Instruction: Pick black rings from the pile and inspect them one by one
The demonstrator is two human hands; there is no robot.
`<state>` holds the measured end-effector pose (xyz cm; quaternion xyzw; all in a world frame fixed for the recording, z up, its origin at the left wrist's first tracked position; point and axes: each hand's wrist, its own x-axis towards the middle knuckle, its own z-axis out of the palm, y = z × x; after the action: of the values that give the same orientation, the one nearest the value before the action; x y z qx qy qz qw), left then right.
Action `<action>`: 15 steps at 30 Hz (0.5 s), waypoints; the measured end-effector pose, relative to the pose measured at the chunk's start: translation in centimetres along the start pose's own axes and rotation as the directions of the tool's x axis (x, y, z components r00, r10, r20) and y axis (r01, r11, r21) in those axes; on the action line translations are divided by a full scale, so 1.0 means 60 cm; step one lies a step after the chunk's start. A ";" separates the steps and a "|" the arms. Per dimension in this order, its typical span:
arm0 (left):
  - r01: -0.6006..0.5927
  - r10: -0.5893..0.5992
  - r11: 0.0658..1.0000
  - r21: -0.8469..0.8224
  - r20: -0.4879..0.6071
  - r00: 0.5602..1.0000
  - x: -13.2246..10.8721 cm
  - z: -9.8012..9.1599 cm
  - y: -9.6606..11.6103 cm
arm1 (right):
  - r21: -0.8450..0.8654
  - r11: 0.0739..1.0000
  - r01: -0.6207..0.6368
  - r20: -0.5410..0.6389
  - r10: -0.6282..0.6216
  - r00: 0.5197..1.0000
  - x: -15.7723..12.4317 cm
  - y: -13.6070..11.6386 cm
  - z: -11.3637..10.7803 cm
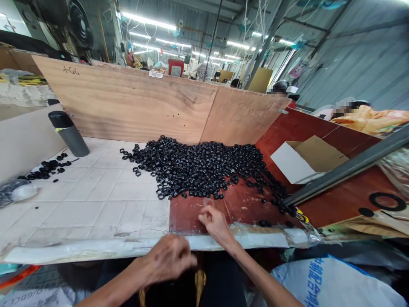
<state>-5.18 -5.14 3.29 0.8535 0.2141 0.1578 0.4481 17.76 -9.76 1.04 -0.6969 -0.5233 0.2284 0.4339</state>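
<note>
A wide heap of small black ring-shaped parts (204, 166) lies on the worktable against the wooden back board. Just in front of it, over the reddish-brown board, is my right hand (214, 221), its thumb and fingers pinched together. A pale translucent ring (208, 202) shows at those fingertips; whether it is gripped or lies behind them I cannot tell. My left hand (171, 258) hangs over the front edge of the table, blurred by motion, with its fingers bent. What it holds, if anything, is hidden.
A grey bottle with a black lid (69, 134) stands at the back left, near scattered black pieces (47, 168). On the right are an open cardboard box (306, 160) and a slanting metal bar (348, 166). A white printed sack (332, 281) lies below the table's front edge (96, 247).
</note>
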 end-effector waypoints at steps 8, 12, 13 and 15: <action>0.134 0.066 0.874 0.468 -0.386 0.920 0.184 -0.014 -0.092 | -0.364 0.853 0.374 -0.092 -0.433 0.897 0.119 0.055 0.060; 0.142 0.068 0.868 0.475 -0.398 0.915 0.183 0.002 -0.118 | -0.358 0.856 0.373 -0.047 -0.416 0.908 0.107 0.060 0.063; 0.142 0.077 0.881 0.451 -0.434 0.897 0.178 0.005 -0.119 | -0.334 0.866 0.371 -0.048 -0.409 0.911 0.106 0.060 0.061; 0.128 0.094 0.908 0.399 -0.492 0.866 0.171 0.009 -0.119 | -0.284 0.890 0.358 -0.065 -0.390 0.918 0.107 0.059 0.057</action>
<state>2.28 3.31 -2.12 0.8570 0.3593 0.3198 0.1851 19.24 -2.85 -2.85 -0.6472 -0.6465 0.0257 0.4031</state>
